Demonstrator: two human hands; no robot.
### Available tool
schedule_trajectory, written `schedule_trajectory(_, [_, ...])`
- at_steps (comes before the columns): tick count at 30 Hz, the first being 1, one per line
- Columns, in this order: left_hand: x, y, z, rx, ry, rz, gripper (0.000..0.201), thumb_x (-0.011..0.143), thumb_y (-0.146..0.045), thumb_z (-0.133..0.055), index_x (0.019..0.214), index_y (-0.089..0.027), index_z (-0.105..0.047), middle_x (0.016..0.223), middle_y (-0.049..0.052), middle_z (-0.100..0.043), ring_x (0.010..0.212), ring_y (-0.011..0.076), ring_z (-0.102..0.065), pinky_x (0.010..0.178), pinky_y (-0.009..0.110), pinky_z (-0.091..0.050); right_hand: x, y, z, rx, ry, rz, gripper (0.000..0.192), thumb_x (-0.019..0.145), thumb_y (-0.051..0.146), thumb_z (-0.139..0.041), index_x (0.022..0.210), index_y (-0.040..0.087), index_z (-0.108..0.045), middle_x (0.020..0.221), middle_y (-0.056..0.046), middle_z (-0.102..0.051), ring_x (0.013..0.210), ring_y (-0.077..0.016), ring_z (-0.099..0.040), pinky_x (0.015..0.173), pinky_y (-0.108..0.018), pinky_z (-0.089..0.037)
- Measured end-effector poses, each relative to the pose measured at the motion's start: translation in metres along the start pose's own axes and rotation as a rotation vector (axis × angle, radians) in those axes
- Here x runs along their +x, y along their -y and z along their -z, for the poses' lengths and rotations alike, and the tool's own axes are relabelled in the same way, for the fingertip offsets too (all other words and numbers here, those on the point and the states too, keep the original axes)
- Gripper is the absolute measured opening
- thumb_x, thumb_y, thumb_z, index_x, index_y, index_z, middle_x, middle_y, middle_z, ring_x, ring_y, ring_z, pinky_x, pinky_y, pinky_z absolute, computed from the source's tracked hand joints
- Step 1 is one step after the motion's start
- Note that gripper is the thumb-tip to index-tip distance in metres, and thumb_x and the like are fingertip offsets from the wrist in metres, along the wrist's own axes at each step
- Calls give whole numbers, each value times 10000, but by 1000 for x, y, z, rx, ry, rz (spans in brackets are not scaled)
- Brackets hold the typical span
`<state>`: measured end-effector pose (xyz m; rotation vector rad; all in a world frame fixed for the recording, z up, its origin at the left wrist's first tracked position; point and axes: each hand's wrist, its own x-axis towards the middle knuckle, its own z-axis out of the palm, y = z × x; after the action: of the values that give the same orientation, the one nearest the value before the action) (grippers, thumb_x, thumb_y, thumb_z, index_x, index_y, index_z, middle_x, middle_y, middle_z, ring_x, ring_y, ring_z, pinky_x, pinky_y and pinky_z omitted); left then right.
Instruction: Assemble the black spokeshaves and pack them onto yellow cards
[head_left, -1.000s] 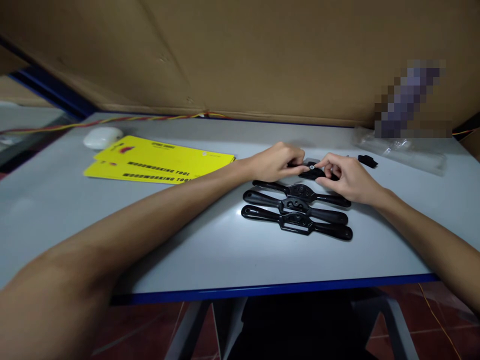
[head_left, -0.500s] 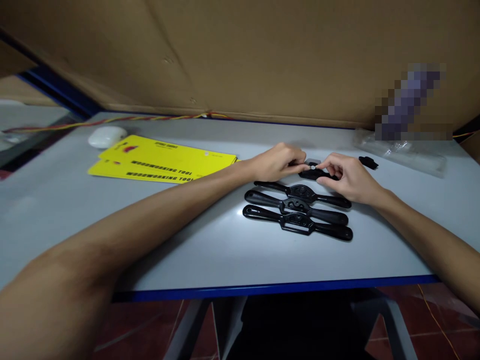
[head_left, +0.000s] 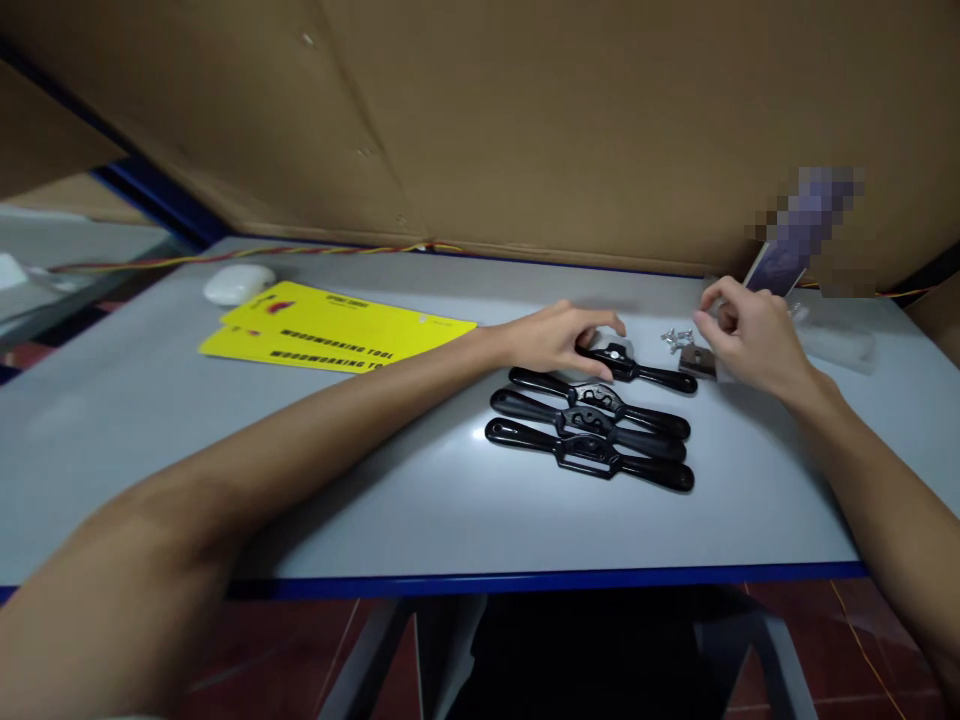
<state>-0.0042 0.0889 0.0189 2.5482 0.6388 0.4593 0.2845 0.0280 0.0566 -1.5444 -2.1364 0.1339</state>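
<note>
Left hand [head_left: 566,338]: half-open around our black two-handled metal tool [head_left: 622,370] (grip unclear).
Right hand [head_left: 757,335]: curled near our brown rectangular plate [head_left: 697,361], contents hidden.

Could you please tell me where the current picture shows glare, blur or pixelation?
In the head view, glare sits on the smooth pale grey tabletop beside the nearest glossy black two-handled tool; the cluster of small silver metal pieces is too soft to count; a slanted purple panel is mostly pixelated.
</note>
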Motion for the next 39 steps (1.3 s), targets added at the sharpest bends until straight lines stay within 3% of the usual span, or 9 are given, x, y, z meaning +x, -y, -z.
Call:
schedule_trajectory(4, [-5,6,17,50,82,21,478,881,-573,-745,1151,-178,-748,714,-30,-581,597,121,-497,612,236,-364,2,-16,13,-70,86,-57,155,916,396,-631,860,255,-602,635,-1,-572,596,-200,-490,664,-361,-330])
schedule_trajectory(8, [-15,26,36,154,109,92,535,869,-631,-723,1149,-177,-765,740,-13,-633,601,126,-531,620,232,-384,2,-23,12,-96,265,48,283,913,412,-610,718,248,-486,765,-39,-603,683,-197,-514,675,-351,-336])
schedule_trajectory(15, [-22,53,34,335,-28,186,682,968,-681,-512,1328,-128,-685,1054,123,-733,886,230,-649,829,304,-498,-2,-28,17,-67,519,-110,544,768,675,-773,1045,240,-599,767,-7,-618,691,-221,-551,651,-343,-356])
schedule_trajectory(21, [-19,37,35,230,-202,26,570,1040,-584,-452,1330,-151,-685,1186,145,-698,1099,251,-633,1002,367,-498,-1,-25,18,-46,493,-48,403,761,524,-793,1023,244,-671,768,-5,-614,686,-207,-554,637,-343,-350])
schedule_trajectory(25, [-17,4,35,150,-294,-97,428,1058,-478,-467,1061,-170,-765,960,89,-730,857,189,-654,812,301,-502,0,-22,16,-63,431,1,271,797,439,-755,936,239,-634,759,3,-588,669,-183,-516,641,-340,-343])
schedule_trajectory(29, [-10,-26,26,148,-48,-107,391,999,-486,-548,885,-171,-751,762,36,-706,648,151,-586,669,274,-424,0,-17,19,-2,413,56,279,818,455,-759,803,230,-595,748,-5,-598,679,-174,-507,659,-338,-337])
schedule_trajectory(33, [-8,-28,19,111,219,11,462,948,-518,-651,639,-174,-644,539,-22,-572,499,105,-433,619,282,-350,-4,-2,13,171,398,55,347,887,496,-699,708,225,-574,648,20,-564,616,-146,-464,640,-326,-322])
schedule_trajectory(36, [-8,-21,15,9,267,93,472,930,-523,-672,617,-174,-622,519,-37,-527,490,98,-400,562,275,-303,-10,15,-1,360,322,50,370,913,541,-679,748,218,-605,653,19,-580,606,-139,-468,624,-315,-327])
schedule_trajectory(39, [-8,-18,4,-38,198,81,437,937,-466,-635,613,-174,-603,509,-55,-459,497,93,-348,549,265,-282,-15,30,-13,465,313,69,350,933,529,-673,789,212,-633,643,27,-571,598,-134,-457,615,-307,-328])
